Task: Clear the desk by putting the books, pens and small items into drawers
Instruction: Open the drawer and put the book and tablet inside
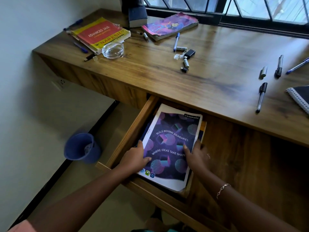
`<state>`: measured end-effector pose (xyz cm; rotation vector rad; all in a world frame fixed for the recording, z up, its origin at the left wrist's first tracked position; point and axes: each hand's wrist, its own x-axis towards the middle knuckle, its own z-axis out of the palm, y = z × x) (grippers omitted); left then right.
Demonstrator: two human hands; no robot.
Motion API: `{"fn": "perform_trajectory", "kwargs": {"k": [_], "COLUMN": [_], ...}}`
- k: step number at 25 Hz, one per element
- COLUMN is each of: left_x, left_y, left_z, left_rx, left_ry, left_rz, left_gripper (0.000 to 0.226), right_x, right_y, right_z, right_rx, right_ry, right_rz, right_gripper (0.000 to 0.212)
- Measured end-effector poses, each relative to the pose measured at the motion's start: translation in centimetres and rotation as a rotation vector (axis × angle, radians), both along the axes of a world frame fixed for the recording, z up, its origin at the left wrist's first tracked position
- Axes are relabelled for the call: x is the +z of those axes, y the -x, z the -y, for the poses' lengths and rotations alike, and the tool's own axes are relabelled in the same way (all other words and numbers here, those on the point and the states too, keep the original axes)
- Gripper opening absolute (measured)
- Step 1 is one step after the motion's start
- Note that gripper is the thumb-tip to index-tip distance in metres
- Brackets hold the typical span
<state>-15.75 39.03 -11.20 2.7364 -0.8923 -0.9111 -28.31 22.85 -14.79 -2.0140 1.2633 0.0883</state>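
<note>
Under the barred window (250,7), a long wooden desk (217,84) is spread with things not yet cleared, and one drawer (128,133) is pulled out beneath its front edge. A purple notebook (168,144) is held over that drawer, above other books partly seen beneath it. Its near end appears to ride over the drawer's front board. Two thick books are left on the far side of the desktop, a red and yellow book (100,35) and a pink book (169,25), and a spiral pad (299,97) is cut off at the right edge. The notebook's left edge is gripped by the left hand (133,160), with the thumb laid on the cover. Its right edge is held by the right hand (196,156), with one fingertip pressed on the cover.

For the step to be done well, the notebook should be pushed back until its near end drops inside the front board. It should then be squared with the stack below and laid flat before the grip is eased. Fingers are best drawn out sideways so that nothing is dragged askew. Room should be kept for the thick books. Pens are scattered about, among them a blue pen (176,41) and a black-capped pen (260,97), and batteries (186,63) lie near the middle.
</note>
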Motion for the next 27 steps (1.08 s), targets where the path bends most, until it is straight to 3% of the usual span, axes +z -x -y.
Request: {"fn": "perform_trajectory", "kwargs": {"k": [5,8,12,16,20,23,27], "left_x": [0.0,-0.1,0.5,0.7,0.5,0.3,0.4], "left_y": [0.7,2.3,4.6,4.9,4.6,4.1,2.8], "left_z": [0.1,-1.0,-3.0,-3.4,-2.4,-1.2,1.6], "left_rx": [0.005,-0.077,-0.461,-0.963,-0.742,-0.740,-0.709], "left_ry": [-0.042,0.103,0.279,0.277,0.363,0.407,0.471], "left_rz": [0.030,0.122,0.104,0.439,0.363,0.478,0.530], "left_gripper": [0.086,0.084,0.096,0.095,0.089,0.086,0.082], "right_x": [-0.2,0.1,0.3,0.4,0.4,0.9,2.2], "right_y": [0.4,1.3,2.8,3.5,4.3,4.5,4.8], "right_z": [0.3,0.5,-0.1,-0.4,-0.2,0.6,1.4], "right_rx": [0.049,0.050,0.164,0.325,0.555,0.678,0.794], "right_ry": [-0.017,-0.114,0.021,0.179,0.337,0.451,0.469], "right_rz": [0.000,0.111,0.148,0.162,0.074,0.015,0.074], "right_gripper": [0.067,0.066,0.071,0.072,0.075,0.074,0.089]}}
